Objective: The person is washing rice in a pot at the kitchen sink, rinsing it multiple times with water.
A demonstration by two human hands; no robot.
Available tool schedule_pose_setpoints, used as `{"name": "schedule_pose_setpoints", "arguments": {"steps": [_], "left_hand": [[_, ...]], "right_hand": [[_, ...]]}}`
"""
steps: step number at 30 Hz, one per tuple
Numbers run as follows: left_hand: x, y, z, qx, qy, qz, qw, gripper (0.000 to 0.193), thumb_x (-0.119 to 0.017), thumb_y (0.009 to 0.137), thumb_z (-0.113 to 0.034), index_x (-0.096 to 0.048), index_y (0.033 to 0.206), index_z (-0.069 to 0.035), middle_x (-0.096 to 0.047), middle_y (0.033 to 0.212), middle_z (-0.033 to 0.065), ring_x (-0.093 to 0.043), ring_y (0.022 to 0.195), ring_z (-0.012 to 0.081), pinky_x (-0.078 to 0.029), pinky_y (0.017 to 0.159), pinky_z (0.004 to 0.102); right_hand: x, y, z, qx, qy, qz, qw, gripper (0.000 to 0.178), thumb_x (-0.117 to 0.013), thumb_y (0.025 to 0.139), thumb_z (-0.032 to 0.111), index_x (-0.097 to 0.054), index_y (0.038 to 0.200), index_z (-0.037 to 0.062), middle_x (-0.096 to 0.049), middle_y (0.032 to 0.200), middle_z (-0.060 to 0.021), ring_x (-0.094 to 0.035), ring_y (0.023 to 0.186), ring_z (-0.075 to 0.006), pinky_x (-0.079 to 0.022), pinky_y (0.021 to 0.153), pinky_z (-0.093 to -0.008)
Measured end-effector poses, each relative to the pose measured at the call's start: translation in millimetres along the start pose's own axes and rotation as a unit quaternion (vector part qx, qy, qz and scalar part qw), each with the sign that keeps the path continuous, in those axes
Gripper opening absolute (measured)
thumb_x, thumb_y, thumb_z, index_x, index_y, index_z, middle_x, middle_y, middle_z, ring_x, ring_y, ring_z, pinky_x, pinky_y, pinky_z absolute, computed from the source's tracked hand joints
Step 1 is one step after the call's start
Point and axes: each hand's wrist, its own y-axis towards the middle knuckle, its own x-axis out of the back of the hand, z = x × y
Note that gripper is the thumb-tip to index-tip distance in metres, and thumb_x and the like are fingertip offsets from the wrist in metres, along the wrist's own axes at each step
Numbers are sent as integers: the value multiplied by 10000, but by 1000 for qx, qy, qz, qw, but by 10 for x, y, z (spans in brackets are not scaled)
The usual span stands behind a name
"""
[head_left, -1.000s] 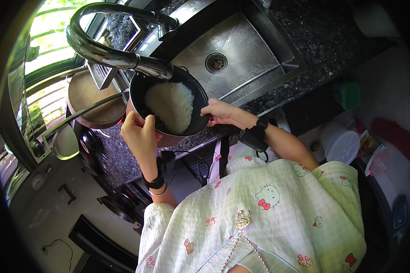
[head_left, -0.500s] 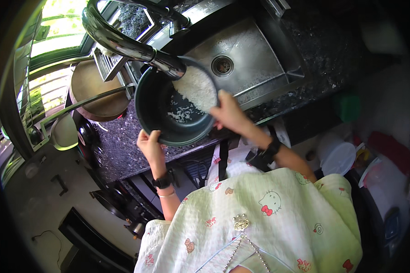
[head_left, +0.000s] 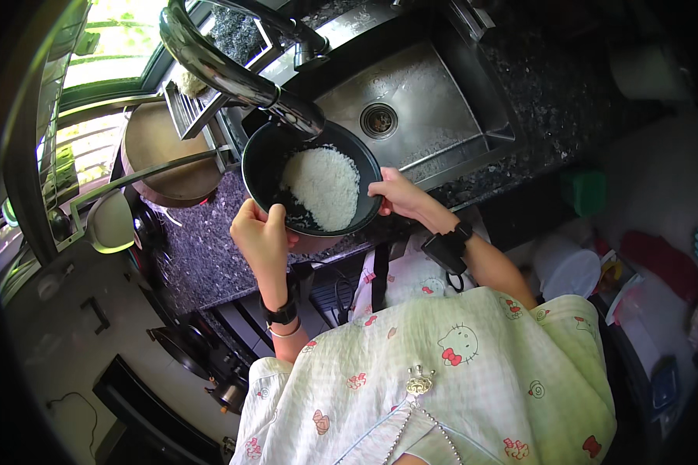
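Between both hands I hold a dark round pot [head_left: 265, 180] by its rim, its mouth facing up toward me. White rice [head_left: 324, 186] lies heaped inside, mostly toward the pot's right side. My left hand [head_left: 265, 236] is closed on the near left rim, thumb on top. On the right rim, my right hand [head_left: 399, 194] is closed, thumb over the edge. The chrome faucet [head_left: 298, 115] hangs over the pot's far rim. No water stream shows from it. Under the pot, the fingers are partly hidden.
A steel sink [head_left: 434, 101] with a round drain [head_left: 379, 121] lies beyond the pot. Speckled dark countertop [head_left: 202, 248] runs along its near and left sides. A large round pan [head_left: 167, 151] leans by the window at left, behind a metal rail. A green container [head_left: 584, 191] stands at right.
The pot has been tilted toward me and moved slightly right. Its rice has slid from the far right side into a mound nearer the middle. Both hands still grip the rim.
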Motion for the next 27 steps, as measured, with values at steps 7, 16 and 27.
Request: {"name": "schedule_pose_setpoints", "arguments": {"steps": [7, 16, 27], "left_hand": [[-81, -104, -7, -44, 82, 8, 996, 281, -546, 709, -5, -332, 527, -5, -423, 405, 61, -515, 348, 137, -368, 326, 246], [-246, -38, -289, -151, 235, -8, 960, 240, -575, 672, -46, -390, 544, 38, -430, 446, 151, -481, 389, 250, -362, 422, 339], [-267, -26, -236, -136, 219, 17, 966, 217, -571, 683, -49, -424, 558, 51, -460, 458, 162, -505, 406, 269, -384, 435, 345]], "right_hand": [[78, 41, -89, -26, 30, 44, 998, 126, -496, 721, -7, -459, 831, 44, -490, 606, -23, -418, 390, -99, -296, 314, -240], [66, 49, -40, -74, 80, 64, 992, 89, -518, 735, -5, -451, 774, 38, -462, 583, -25, -435, 425, -111, -286, 352, -244], [116, 67, -121, -118, 90, 87, 985, 89, -523, 747, 11, -486, 815, 54, -483, 617, -1, -464, 463, -101, -320, 380, -244]]}}
